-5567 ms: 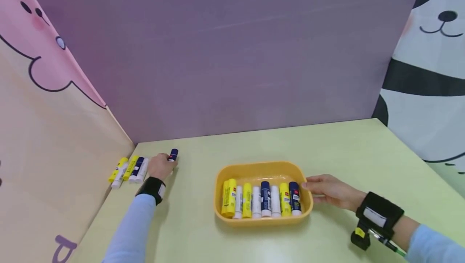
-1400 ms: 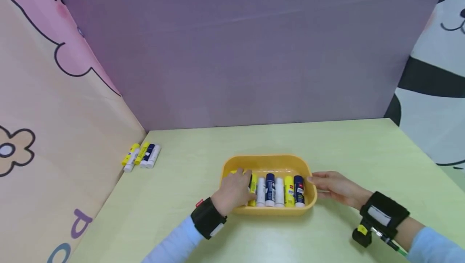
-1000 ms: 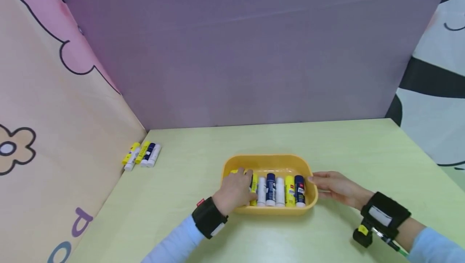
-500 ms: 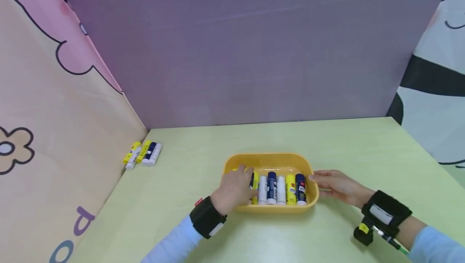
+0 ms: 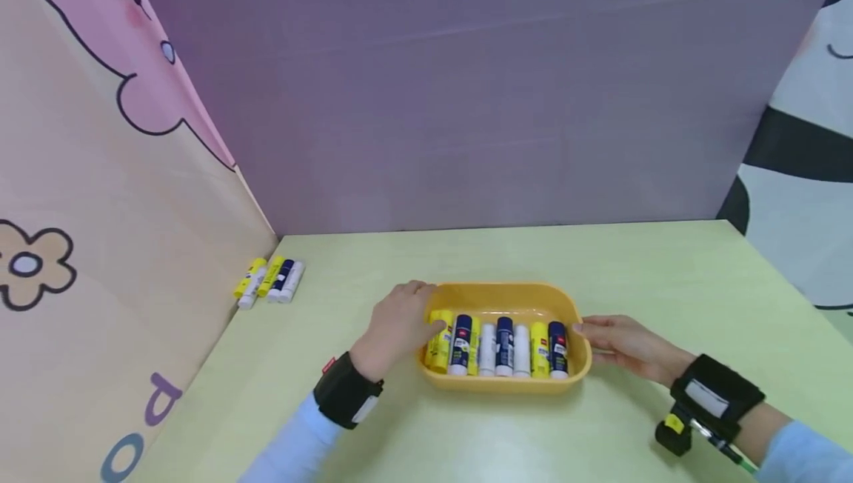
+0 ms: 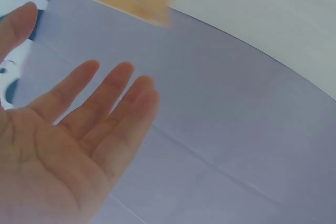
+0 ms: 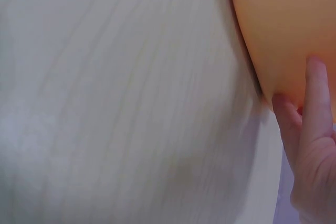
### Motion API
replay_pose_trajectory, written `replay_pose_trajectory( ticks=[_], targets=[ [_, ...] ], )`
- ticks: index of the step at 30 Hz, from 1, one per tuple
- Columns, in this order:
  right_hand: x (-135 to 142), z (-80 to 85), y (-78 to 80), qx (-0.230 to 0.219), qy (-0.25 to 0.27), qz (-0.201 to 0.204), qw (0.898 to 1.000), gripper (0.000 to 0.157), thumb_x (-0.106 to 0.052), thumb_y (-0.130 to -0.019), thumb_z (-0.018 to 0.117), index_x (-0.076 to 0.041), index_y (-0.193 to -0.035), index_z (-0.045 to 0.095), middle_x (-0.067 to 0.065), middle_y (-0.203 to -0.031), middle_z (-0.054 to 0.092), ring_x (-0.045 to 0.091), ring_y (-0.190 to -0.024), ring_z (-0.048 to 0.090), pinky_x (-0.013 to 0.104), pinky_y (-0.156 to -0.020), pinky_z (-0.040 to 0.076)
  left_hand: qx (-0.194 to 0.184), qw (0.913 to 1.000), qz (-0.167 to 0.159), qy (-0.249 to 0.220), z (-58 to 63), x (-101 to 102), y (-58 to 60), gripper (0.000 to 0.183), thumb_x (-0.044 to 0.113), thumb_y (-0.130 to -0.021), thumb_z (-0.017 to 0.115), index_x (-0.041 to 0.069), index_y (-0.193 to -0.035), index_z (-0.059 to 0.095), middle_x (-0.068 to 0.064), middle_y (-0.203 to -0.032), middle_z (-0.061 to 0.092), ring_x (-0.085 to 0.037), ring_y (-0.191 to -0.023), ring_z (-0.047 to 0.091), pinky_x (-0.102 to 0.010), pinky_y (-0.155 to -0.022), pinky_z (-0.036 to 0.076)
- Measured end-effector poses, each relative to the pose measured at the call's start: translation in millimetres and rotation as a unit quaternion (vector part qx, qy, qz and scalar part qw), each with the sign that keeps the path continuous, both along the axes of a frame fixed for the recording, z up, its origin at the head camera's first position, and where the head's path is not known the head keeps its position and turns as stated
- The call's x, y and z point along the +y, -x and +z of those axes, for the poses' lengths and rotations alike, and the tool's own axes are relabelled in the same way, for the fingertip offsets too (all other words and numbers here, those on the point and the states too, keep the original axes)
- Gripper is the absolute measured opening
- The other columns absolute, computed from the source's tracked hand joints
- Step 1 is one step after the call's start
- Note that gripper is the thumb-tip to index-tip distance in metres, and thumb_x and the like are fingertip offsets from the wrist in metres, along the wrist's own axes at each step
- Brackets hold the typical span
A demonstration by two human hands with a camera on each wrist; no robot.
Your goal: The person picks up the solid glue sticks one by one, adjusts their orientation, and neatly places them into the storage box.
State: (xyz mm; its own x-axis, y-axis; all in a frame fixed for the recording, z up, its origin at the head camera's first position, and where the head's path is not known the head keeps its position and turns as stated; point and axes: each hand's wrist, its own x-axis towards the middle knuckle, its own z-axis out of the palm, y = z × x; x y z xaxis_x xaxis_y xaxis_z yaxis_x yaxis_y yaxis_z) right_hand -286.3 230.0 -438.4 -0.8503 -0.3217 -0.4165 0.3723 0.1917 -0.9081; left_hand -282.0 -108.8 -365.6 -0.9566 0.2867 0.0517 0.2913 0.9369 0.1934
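A yellow plastic tray point(image 5: 506, 385) stands on the table with a row of glue sticks in it, in yellow, white and navy. One navy glue stick point(image 5: 460, 346) leans slightly near the row's left end, beside the yellow glue sticks point(image 5: 439, 342). My left hand point(image 5: 395, 324) hovers at the tray's left end, thumb over the rim. In the left wrist view its fingers point(image 6: 107, 98) are loosely extended and hold nothing. My right hand point(image 5: 633, 346) grips the tray's right end, a digit over the rim. Two fingertips point(image 7: 316, 66) press the outer wall in the right wrist view.
Several more glue sticks point(image 5: 269, 279) lie at the table's far left corner, against the cream side wall point(image 5: 193, 246). A purple panel point(image 5: 493, 98) stands along the table's back edge. Panda artwork point(image 5: 800, 135) covers the right wall.
My left hand carried a navy glue stick from the left corner to the tray, let it go there and has now lifted up and leftward. My right hand has stayed on the tray.
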Motion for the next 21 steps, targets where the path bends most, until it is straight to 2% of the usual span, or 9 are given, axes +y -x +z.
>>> replay_pose_trajectory(
  ticks=[6, 11, 16, 21],
  targets=[
    [2.7, -1.4, -0.2, -0.005, -0.015, -0.012, 1.0, 0.075, -0.033, -0.091, 0.054, 0.014, -0.137, 0.018, 0.031, -0.137, 0.036, 0.023, -0.106, 0.059, 0.035, -0.089, 0.049, 0.018, 0.9982, 0.046, -0.033, 0.4, -42.0, 24.1, 0.058, 0.04, -0.083, 0.063, 0.008, -0.13, 0.049, -0.015, -0.13, 0.051, -0.032, -0.116, 0.05, -0.048, -0.09, 0.046],
    [4.0, -0.7, -1.6, -0.004, -0.016, -0.006, 1.0, 0.076, -0.034, -0.091, 0.054, 0.015, -0.137, 0.017, 0.032, -0.137, 0.035, 0.027, -0.109, 0.058, 0.036, -0.089, 0.048, 0.032, 0.9961, 0.079, -0.025, -6.3, -76.7, 43.9, 0.057, 0.038, -0.083, 0.064, 0.005, -0.128, 0.051, -0.018, -0.123, 0.056, -0.036, -0.107, 0.055, -0.049, -0.081, 0.049],
    [5.5, -0.5, -4.3, -0.006, -0.006, -0.006, 1.0, 0.078, -0.034, -0.091, 0.055, 0.016, -0.137, 0.016, 0.032, -0.136, 0.036, 0.027, -0.109, 0.058, 0.036, -0.089, 0.048, 0.06, 0.9945, 0.084, -0.019, -14.9, -99.6, 60.7, 0.052, 0.03, -0.082, 0.065, -0.001, -0.122, 0.054, -0.022, -0.116, 0.058, -0.039, -0.101, 0.058, -0.048, -0.075, 0.05],
    [4.5, -0.8, -4.8, -0.006, 0.001, -0.009, 1.0, 0.079, -0.034, -0.09, 0.055, 0.016, -0.137, 0.016, 0.031, -0.136, 0.037, 0.024, -0.106, 0.059, 0.036, -0.089, 0.048, 0.05, 0.9943, 0.089, -0.029, -23.1, -120.3, 77.1, 0.049, 0.024, -0.083, 0.065, -0.006, -0.12, 0.054, -0.025, -0.115, 0.058, -0.04, -0.101, 0.057, -0.047, -0.082, 0.048]
  ],
)
